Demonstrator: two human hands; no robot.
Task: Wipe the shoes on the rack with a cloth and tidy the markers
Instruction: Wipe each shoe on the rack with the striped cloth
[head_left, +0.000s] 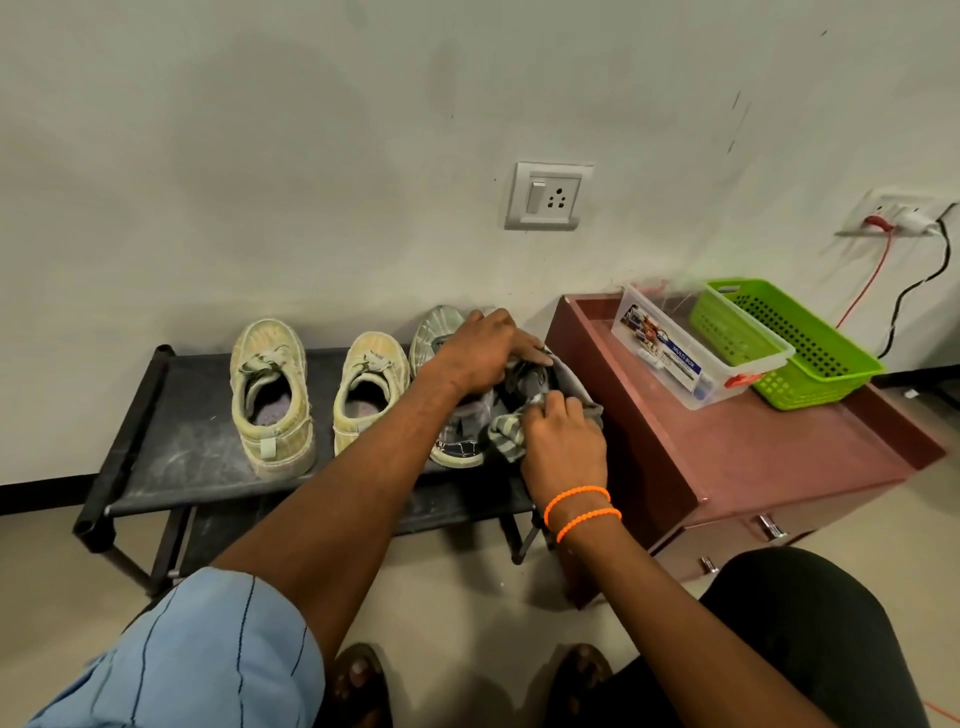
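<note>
A black shoe rack stands against the wall. Two pale green shoes sit side by side on its top shelf. To their right stand grey shoes, one showing its heel and pale toe. My left hand presses down on the rightmost grey shoe. My right hand grips a striped grey-green cloth against that shoe. No markers can be made out.
A reddish-brown cabinet stands right of the rack. On it sit a clear plastic box and a green basket. A wall socket, red and black cables, my knees and sandalled feet are in view.
</note>
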